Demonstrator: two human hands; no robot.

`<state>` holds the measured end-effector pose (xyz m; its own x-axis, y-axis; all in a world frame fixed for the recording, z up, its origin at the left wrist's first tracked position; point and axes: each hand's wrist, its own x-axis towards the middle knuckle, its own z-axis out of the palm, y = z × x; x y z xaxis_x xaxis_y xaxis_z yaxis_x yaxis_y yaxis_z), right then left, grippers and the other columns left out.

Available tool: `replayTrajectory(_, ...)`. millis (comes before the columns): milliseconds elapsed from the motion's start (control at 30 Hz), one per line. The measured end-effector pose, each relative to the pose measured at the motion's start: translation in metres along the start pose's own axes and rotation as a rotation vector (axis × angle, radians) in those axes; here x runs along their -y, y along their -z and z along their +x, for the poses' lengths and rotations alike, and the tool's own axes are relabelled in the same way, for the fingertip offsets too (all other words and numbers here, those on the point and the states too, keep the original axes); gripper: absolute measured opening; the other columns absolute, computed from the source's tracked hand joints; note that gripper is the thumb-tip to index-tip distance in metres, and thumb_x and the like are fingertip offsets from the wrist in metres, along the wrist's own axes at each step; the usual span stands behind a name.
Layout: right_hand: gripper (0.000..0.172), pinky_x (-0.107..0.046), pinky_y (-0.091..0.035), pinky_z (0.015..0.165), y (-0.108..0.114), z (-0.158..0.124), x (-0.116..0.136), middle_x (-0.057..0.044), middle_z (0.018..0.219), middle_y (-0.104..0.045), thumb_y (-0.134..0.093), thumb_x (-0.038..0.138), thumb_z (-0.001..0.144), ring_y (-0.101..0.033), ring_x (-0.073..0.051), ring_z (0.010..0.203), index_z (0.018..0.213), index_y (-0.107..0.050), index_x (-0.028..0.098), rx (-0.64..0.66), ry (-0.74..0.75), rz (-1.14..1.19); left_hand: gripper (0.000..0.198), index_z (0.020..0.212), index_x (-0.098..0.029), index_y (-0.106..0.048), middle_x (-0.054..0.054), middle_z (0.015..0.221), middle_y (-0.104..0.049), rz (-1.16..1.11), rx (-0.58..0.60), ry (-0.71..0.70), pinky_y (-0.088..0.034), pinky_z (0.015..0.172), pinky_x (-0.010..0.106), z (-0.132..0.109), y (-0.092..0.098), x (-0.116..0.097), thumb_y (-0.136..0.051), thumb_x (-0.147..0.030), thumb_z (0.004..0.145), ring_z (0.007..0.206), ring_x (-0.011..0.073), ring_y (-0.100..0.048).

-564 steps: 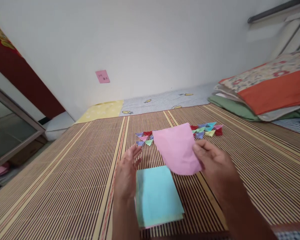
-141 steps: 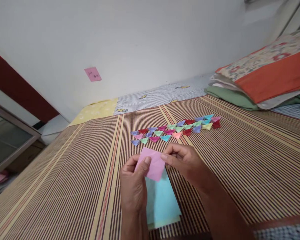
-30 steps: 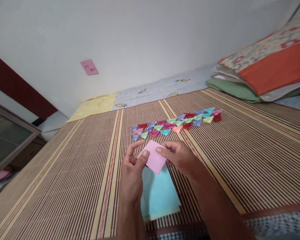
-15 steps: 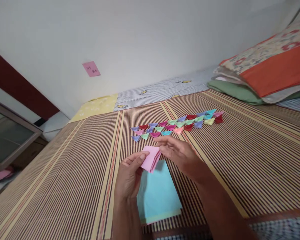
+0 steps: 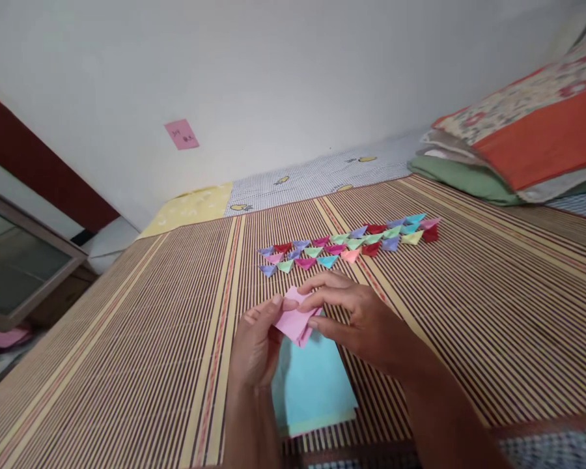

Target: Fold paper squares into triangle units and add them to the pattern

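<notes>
A small folded pink paper (image 5: 295, 320) is pinched between both my hands just above the striped bamboo mat (image 5: 127, 339). My left hand (image 5: 258, 339) grips its left edge with thumb and fingers closed. My right hand (image 5: 359, 316) presses its fingers over the top and right side of the paper. Directly beneath lies a stack of paper sheets (image 5: 312, 387) with a light blue one on top. Beyond my hands, several small folded paper triangles (image 5: 346, 242) in mixed colours lie in two rows.
Folded quilts and a pillow (image 5: 522, 140) are piled at the far right. A white wall with a pink note (image 5: 181, 134) rises behind the bed. A glass-fronted cabinet (image 5: 14, 260) stands at the left, off the mat's edge.
The large pink sheet has been folded down to a small packet. In the last second the flat square was folded over again, and my right hand moved on top of it.
</notes>
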<state>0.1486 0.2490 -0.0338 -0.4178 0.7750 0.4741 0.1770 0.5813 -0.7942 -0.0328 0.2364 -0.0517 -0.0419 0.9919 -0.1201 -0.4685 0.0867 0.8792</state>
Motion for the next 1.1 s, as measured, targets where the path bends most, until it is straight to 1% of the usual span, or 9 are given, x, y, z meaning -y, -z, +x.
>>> replayTrajectory(133, 0.021, -0.035, -0.048, 0.102, 0.006, -0.003, 0.001, -0.004, 0.124, -0.066, -0.07, 0.009, 0.088, -0.064, -0.02, 0.117, 0.104, -0.074, 0.023, 0.03, -0.013, -0.018, 0.025, 0.079, -0.013, -0.084, 0.009, 0.072, -0.077, 0.054, -0.021, -0.055, -0.049, 0.062, 0.025, -0.006, -0.002, -0.003, -0.088, -0.036, 0.071, 0.07, 0.019, -0.069)
replayTrajectory(267, 0.029, -0.037, -0.046, 0.107, 0.01, -0.005, 0.004, -0.004, 0.133, -0.062, -0.075, 0.015, 0.086, -0.06, -0.022, 0.125, 0.113, -0.072, 0.026, 0.062, -0.002, -0.063, 0.025, 0.077, -0.014, -0.084, 0.008, 0.069, -0.076, 0.046, -0.042, -0.053, -0.049, 0.062, 0.027, -0.009, -0.002, -0.005, -0.088, -0.037, 0.071, 0.071, 0.021, -0.07)
replayTrajectory(400, 0.018, -0.037, -0.047, 0.105, 0.006, -0.005, 0.007, -0.005, 0.13, -0.063, -0.073, 0.019, 0.089, -0.062, -0.022, 0.122, 0.106, -0.072, 0.024, 0.032, 0.017, -0.098, 0.029, 0.077, -0.012, -0.083, 0.01, 0.072, -0.077, 0.039, -0.036, -0.041, -0.051, 0.065, 0.029, -0.008, -0.002, -0.004, -0.088, -0.04, 0.07, 0.07, 0.0215, -0.07)
replayTrajectory(500, 0.015, -0.038, -0.047, 0.104, 0.003, -0.004, 0.009, -0.005, 0.129, -0.063, -0.071, 0.019, 0.091, -0.062, -0.023, 0.121, 0.105, -0.072, 0.024, 0.042, 0.016, -0.1, 0.031, 0.074, -0.012, -0.083, 0.01, 0.071, -0.076, 0.045, -0.043, -0.047, -0.051, 0.064, 0.029, -0.007, -0.003, -0.005, -0.087, -0.042, 0.07, 0.069, 0.0212, -0.069)
replayTrajectory(633, 0.01, -0.037, -0.049, 0.097, 0.001, -0.001, 0.007, -0.005, 0.12, -0.066, -0.065, 0.022, 0.096, -0.064, -0.022, 0.113, 0.098, -0.074, 0.026, 0.007, 0.029, -0.068, 0.033, 0.072, -0.013, -0.082, 0.008, 0.065, -0.073, 0.076, -0.023, -0.07, -0.049, 0.063, 0.028, -0.008, -0.004, -0.006, -0.085, -0.045, 0.073, 0.066, 0.0197, -0.067)
replayTrajectory(767, 0.015, -0.034, -0.05, 0.089, -0.003, 0.001, 0.005, -0.005, 0.109, -0.067, -0.063, 0.022, 0.097, -0.065, -0.021, 0.103, 0.084, -0.072, 0.022, -0.092, -0.023, -0.021, 0.031, 0.076, -0.015, -0.083, 0.006, 0.063, -0.071, 0.124, 0.056, -0.12, -0.046, 0.06, 0.027, -0.009, 0.001, -0.005, -0.081, -0.045, 0.079, 0.06, 0.0161, -0.061)
replayTrajectory(867, 0.017, -0.033, -0.049, 0.086, -0.007, 0.002, 0.005, -0.005, 0.102, -0.067, -0.064, 0.022, 0.096, -0.065, -0.02, 0.098, 0.08, -0.069, 0.021, -0.149, -0.032, 0.024, 0.028, 0.075, -0.016, -0.081, 0.003, 0.062, -0.067, 0.199, 0.079, -0.159, -0.041, 0.056, 0.023, -0.01, 0.006, -0.003, -0.083, -0.044, 0.078, 0.058, 0.0128, -0.055)
replayTrajectory(967, 0.018, -0.033, -0.049, 0.083, -0.01, 0.003, 0.006, -0.004, 0.096, -0.067, -0.063, 0.021, 0.096, -0.065, -0.019, 0.092, 0.078, -0.069, 0.02, -0.156, -0.048, 0.07, 0.024, 0.069, -0.016, -0.077, -0.001, 0.06, -0.062, 0.281, 0.026, -0.174, -0.039, 0.055, 0.021, -0.01, 0.006, -0.002, -0.089, -0.037, 0.072, 0.057, 0.0101, -0.051)
replayTrajectory(1100, 0.018, -0.035, -0.049, 0.086, -0.012, 0.005, 0.008, -0.005, 0.097, -0.069, -0.065, 0.019, 0.092, -0.066, -0.02, 0.095, 0.074, -0.066, 0.02, -0.172, -0.113, 0.131, 0.03, 0.062, -0.016, -0.069, -0.004, 0.056, -0.054, 0.332, -0.034, -0.197, -0.035, 0.05, 0.019, -0.013, 0.001, -0.003, -0.088, -0.037, 0.072, 0.052, 0.0077, -0.044)
